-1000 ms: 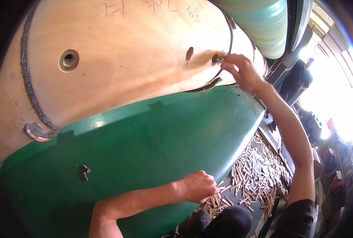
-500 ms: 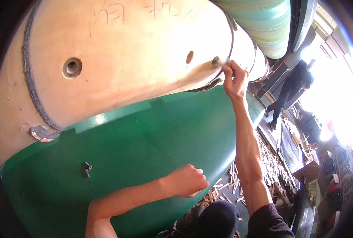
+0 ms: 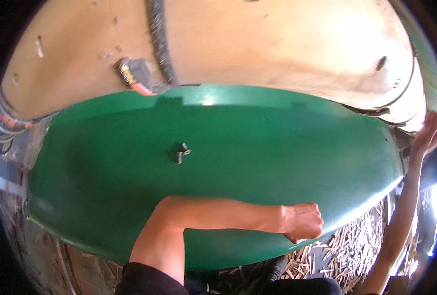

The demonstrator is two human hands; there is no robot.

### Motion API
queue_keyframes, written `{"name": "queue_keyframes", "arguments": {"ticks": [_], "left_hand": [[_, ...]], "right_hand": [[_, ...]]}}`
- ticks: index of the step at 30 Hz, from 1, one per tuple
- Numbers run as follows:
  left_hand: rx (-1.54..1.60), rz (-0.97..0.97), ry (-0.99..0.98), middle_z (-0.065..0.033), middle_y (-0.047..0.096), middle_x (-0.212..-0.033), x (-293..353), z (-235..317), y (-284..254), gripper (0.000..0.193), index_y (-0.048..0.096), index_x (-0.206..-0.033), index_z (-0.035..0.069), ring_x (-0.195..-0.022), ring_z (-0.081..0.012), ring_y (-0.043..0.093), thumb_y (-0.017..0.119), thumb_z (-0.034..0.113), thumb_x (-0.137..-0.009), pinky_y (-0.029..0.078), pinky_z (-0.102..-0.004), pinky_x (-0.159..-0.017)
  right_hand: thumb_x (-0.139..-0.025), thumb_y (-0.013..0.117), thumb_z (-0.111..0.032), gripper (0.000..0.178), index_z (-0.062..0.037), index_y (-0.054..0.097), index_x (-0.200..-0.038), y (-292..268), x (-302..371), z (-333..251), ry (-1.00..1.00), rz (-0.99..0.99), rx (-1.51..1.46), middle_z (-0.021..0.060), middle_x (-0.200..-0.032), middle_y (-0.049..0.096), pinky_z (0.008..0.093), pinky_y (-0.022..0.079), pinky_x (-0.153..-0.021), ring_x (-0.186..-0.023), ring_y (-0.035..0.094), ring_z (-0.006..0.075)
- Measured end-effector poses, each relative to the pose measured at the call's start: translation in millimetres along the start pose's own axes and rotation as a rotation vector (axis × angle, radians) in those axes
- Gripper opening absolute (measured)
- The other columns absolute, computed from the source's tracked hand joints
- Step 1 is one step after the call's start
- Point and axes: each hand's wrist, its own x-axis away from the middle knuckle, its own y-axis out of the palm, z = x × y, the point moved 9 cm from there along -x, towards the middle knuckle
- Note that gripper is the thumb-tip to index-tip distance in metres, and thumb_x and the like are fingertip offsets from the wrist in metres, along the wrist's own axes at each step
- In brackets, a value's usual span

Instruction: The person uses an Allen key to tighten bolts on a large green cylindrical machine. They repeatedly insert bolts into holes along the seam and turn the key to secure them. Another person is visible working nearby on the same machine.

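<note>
My left hand is closed in a fist above the near right part of a green curved surface; whatever it may hold is hidden. Far to the right, my right hand is raised beside the end of a large pale wooden cylinder. Its fingers are bent together, and I cannot make out anything between them. A dark hole shows in the cylinder's right part. Several short dark bolt-like pieces lie together on the green surface, away from both hands.
A dark fuzzy strip runs around the cylinder, with a grey and red torn piece at its lower end. Many thin wood offcuts cover the floor at the lower right. Bright light glares at the right edge.
My view has swung left, so the strip and bolt-like pieces appear further right. My right hand has left the hole near the cylinder's right end. My left hand stays closed.
</note>
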Motion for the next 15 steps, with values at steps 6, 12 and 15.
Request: {"name": "queue_keyframes", "arguments": {"ticks": [6,12,15], "left_hand": [[-0.063,-0.069,-0.035,-0.0106,0.069,-0.065,6,-1,11,0.010,0.068,-0.061,0.006,-0.071,-0.0300,0.071,0.073,0.013,-0.057,0.056,-0.0420,-0.060],[-0.126,-0.082,-0.160,-0.0081,0.066,-0.066,39,-19,19,0.017,0.066,-0.064,0.008,-0.077,-0.0287,0.068,0.076,0.022,-0.064,0.056,-0.0413,-0.063],[-0.159,-0.086,-0.262,-0.0048,0.063,-0.069,72,-43,3,0.014,0.063,-0.069,0.010,-0.078,-0.0232,0.066,0.071,0.021,-0.075,0.055,-0.0367,-0.061]], "right_hand": [[-0.089,0.073,-0.023,0.025,-0.0054,0.065,-0.073,174,311,-125,0.180,-1.274,0.140,0.0114,-0.057,0.052,0.0387,0.036,-0.045,-0.045,0.047,0.0239],[-0.097,0.064,-0.026,0.023,-0.0037,0.066,-0.090,119,309,-57,0.182,-1.021,0.397,0.0106,-0.078,0.062,0.0380,0.047,-0.068,-0.073,0.060,0.0262],[-0.104,0.054,-0.031,0.030,-0.0034,0.066,-0.107,36,227,-40,0.090,-0.557,0.539,0.0072,-0.096,0.064,0.0331,0.049,-0.085,-0.093,0.061,0.0191]]}}
